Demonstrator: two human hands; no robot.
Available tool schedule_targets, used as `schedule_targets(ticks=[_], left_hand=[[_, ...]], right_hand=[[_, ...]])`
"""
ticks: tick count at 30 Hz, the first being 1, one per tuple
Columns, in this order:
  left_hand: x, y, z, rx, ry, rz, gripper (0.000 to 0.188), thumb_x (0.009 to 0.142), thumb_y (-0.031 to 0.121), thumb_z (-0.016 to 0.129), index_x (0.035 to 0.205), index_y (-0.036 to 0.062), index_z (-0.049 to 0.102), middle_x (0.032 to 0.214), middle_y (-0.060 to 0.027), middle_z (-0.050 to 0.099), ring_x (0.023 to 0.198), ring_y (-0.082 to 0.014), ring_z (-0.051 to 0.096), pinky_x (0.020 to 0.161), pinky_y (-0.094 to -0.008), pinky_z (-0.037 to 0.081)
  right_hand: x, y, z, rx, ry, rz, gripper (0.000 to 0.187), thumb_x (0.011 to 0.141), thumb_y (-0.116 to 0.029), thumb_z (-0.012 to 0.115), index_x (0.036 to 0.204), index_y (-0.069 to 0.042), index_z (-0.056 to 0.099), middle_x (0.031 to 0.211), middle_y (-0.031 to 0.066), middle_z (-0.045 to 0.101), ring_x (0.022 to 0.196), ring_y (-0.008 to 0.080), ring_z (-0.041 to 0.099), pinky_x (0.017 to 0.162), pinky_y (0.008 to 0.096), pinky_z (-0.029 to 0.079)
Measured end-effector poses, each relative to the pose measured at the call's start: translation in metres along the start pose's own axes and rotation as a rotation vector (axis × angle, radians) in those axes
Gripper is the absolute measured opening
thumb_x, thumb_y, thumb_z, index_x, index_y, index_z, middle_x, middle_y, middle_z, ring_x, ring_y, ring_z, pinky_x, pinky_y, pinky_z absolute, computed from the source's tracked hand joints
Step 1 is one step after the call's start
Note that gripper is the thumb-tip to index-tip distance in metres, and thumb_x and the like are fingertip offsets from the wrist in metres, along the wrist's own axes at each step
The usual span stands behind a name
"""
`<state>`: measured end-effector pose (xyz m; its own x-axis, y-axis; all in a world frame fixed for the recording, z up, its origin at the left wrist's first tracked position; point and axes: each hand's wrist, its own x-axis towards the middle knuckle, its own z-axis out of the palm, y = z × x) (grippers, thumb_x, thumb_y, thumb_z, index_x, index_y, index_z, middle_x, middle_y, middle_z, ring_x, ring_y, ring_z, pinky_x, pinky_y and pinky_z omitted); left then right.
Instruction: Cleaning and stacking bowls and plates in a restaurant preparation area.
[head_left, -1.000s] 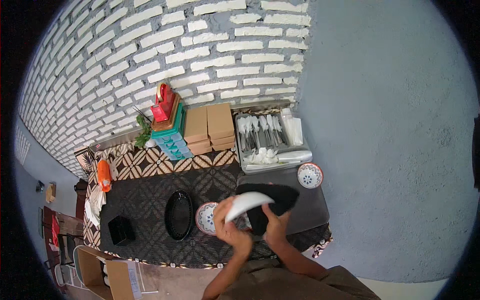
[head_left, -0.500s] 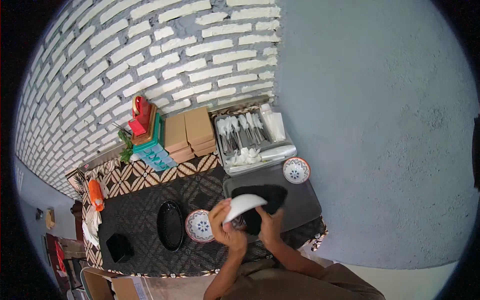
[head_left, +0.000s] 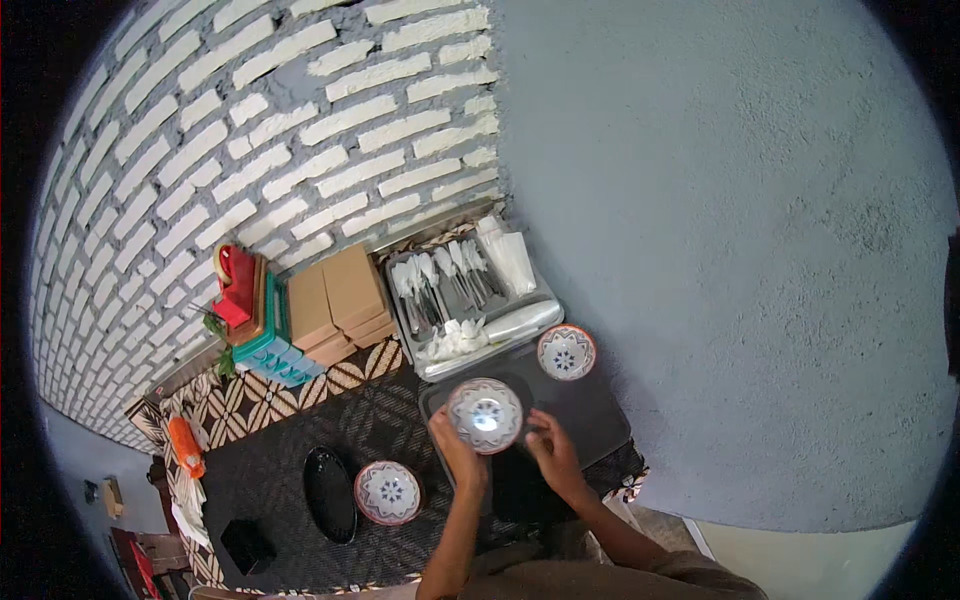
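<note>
Held bowl (head_left: 485, 416), white with patterned inside, is up over the left part of the dark grey tray (head_left: 604, 425) at the table's right end, inside facing up. Left hand (head_left: 459, 455): fingers and thumb pinching its left rim. Right hand (head_left: 553, 455): fingers loosely spread just beside the right rim, can't tell if they touch.

Clutter: second bowl (head_left: 567, 352) sits in the grey tray's far right corner, beyond the right hand. Cutlery tray (head_left: 411, 338) crowds the grey tray's far edge, with wrapped cutlery (head_left: 440, 285) and a clear plastic roll (head_left: 522, 322) inside. Left of the left forearm, third bowl (head_left: 388, 492) is on the black mat (head_left: 275, 470), close against the black oval dish (head_left: 330, 495). Black square container (head_left: 247, 547) near the table's near left corner, orange packet (head_left: 185, 447) by the left edge. Far edge blocked by cardboard boxes (head_left: 338, 305) and teal drawers (head_left: 275, 355), red tape dispenser (head_left: 235, 285) on top.
</note>
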<state>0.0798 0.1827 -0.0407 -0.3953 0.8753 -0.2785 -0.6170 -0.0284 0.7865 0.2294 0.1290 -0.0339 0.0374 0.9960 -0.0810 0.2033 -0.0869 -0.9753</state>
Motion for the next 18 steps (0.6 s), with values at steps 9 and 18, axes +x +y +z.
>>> schedule_targets(ticks=[9,18], left_hand=[[0.017,-0.052,0.078,0.565,-0.371,0.056,0.039,0.103,0.034,0.036,0.116,0.0001,0.051,0.114,-0.0136,0.044,0.110,-0.0221,0.043,0.099,-0.0329,0.033],[0.036,-0.103,0.079,0.804,-0.464,0.089,0.043,0.101,0.026,0.040,0.138,0.0045,0.046,0.118,-0.0156,0.041,0.112,-0.0252,0.041,0.100,-0.0336,0.033]], right_hand=[[0.074,0.017,-0.051,-0.033,0.582,-0.027,0.034,0.095,-0.020,0.054,0.120,0.003,0.054,0.108,0.0117,0.049,0.072,0.0159,0.058,0.055,0.0257,0.050],[0.119,0.093,-0.069,-0.513,0.760,-0.207,0.035,0.096,-0.024,0.052,0.124,-0.003,0.058,0.108,0.0157,0.048,0.071,0.0186,0.058,0.051,0.0257,0.048]])
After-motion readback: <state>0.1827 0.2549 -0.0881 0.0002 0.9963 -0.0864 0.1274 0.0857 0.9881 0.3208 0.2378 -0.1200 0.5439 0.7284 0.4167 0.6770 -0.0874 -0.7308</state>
